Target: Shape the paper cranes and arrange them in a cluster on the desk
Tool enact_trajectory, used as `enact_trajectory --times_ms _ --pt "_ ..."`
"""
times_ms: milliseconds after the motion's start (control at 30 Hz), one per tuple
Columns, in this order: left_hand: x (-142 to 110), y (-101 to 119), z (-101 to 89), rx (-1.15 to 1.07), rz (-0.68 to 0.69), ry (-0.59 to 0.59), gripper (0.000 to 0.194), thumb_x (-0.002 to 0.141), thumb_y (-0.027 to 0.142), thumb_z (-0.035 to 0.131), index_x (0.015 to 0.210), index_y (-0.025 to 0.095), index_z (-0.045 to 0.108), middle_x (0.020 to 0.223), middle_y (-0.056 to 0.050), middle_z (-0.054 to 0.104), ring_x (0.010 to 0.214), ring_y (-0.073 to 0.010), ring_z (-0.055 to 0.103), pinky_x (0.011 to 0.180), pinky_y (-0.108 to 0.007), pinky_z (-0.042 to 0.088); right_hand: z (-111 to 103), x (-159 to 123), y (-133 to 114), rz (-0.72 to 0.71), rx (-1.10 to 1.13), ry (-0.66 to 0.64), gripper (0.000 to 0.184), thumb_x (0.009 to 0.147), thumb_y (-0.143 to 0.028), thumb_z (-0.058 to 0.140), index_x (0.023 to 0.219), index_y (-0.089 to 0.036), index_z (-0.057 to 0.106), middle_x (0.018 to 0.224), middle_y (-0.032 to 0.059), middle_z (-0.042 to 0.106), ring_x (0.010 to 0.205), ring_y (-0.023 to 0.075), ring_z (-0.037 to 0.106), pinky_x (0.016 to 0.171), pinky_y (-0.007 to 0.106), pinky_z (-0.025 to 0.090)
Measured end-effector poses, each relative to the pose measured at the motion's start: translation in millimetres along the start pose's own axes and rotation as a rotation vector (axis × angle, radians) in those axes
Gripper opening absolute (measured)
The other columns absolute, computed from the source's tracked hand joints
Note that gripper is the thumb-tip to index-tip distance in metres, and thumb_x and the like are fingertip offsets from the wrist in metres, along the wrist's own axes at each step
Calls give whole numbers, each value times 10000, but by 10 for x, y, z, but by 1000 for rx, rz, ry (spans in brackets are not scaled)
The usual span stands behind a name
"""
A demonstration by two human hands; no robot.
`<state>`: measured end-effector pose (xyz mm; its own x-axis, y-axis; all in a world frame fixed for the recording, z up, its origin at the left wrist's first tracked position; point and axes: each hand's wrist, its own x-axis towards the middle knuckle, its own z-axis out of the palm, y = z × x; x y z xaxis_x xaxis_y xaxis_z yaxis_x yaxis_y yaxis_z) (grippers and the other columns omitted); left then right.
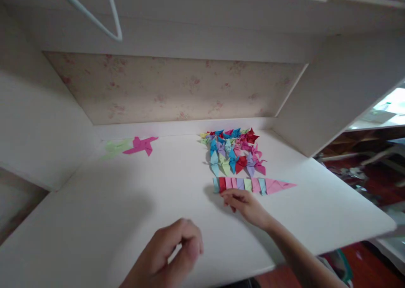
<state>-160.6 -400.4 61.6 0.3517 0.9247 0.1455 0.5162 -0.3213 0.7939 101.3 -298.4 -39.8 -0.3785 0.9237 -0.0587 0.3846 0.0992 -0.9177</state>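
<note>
A row of overlapping folded papers in light blue, red, pink, purple and green lies on the white desktop, with a pointed pink piece at its right end. My right hand is at the row's near edge, its fingertips against or just beside the red folded paper. Those fingers are bent together, and anything between them is too small to make out. Nearer to me, my left hand hovers over the desk, curled with thumb toward fingers; nothing shows in it.
Several colourful paper cranes sit in packed rows behind the folded row. At the back left lie a magenta folded paper crane and a pale green one. A white lamp arm or cord hangs at upper left, and a white side panel stands right.
</note>
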Motion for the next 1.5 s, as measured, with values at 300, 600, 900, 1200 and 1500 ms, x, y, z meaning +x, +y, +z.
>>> enact_trajectory --times_ms 300,600,900,1200,1500 --pt "913 -757 808 180 -32 83 274 880 375 474 1076 200 552 1109 -80 581 971 -212 552 893 -362 423 -1602 -478 1046 -25 -905 473 388 904 -395 392 1174 -194 584 1207 128 592 1121 292 514 939 446 407" --pt "1374 -725 1263 477 133 -6 472 858 409 509 1274 191 467 1274 -114 537 1207 -268 443 1022 -394 317 -1420 -575 1031 2 -1081 277 379 920 -379 381 1243 -246 528 1227 99 581 1110 274 529 947 443 396" --pt "1223 -722 1126 442 80 -131 515 770 386 602 1252 227 516 1163 -85 559 1105 -265 477 966 -375 348 -931 -522 524 -130 -917 138 216 881 -372 470 1000 -224 573 1299 103 492 1197 257 452 976 414 367" --pt "854 -754 871 266 11 -138 487 664 173 616 1142 261 584 1130 -36 576 1083 -221 489 968 -326 361 -582 -213 92 -195 -882 -67 214 863 -410 528 956 -223 573 1062 66 597 995 235 533 899 389 365" --pt "474 -886 626 219 -95 -201 823 599 291 721 1360 205 420 1321 -93 517 1219 -278 425 1021 -347 328 60 -28 -263 -344 -855 -256 368 861 -504 536 1137 -260 551 1019 58 585 949 223 522 818 344 363"
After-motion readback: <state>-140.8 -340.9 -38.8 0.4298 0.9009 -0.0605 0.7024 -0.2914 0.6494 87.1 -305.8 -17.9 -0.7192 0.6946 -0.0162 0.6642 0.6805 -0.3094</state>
